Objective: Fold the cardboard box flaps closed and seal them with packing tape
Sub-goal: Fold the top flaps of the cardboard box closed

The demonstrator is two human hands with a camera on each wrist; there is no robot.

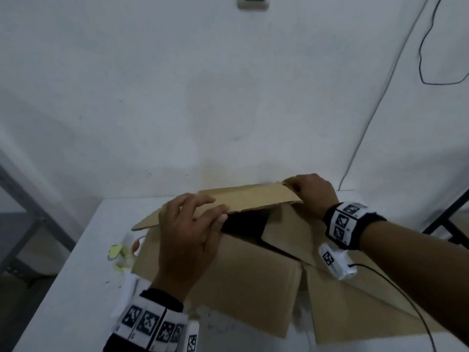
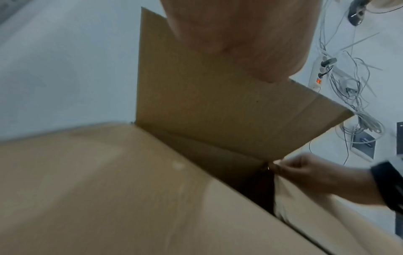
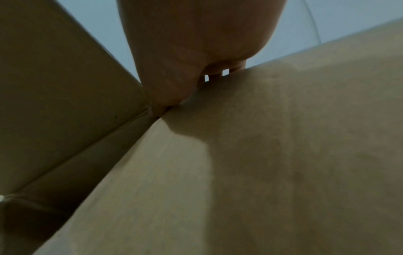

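Observation:
A brown cardboard box (image 1: 241,270) stands on the white table against the wall, its top partly open and dark inside. The long far flap (image 1: 253,199) is tilted down over the opening. My left hand (image 1: 187,240) grips the flap's near edge at its left part, fingers on top and thumb along the edge. My right hand (image 1: 314,194) holds the flap's right end, fingers curled at the corner. The near flap hangs outward toward me. The left wrist view shows the flap (image 2: 207,103) and my right hand (image 2: 309,172) pinching its corner. In the right wrist view, curled fingers (image 3: 218,72) hook over a cardboard edge.
A roll of tape (image 1: 135,246) and yellowish scraps (image 1: 115,251) lie left of the box, partly hidden by it. The table (image 1: 76,288) ends at the wall. A metal frame (image 1: 30,207) stands at the left. A power strip (image 2: 318,74) with tangled cables hangs on the wall.

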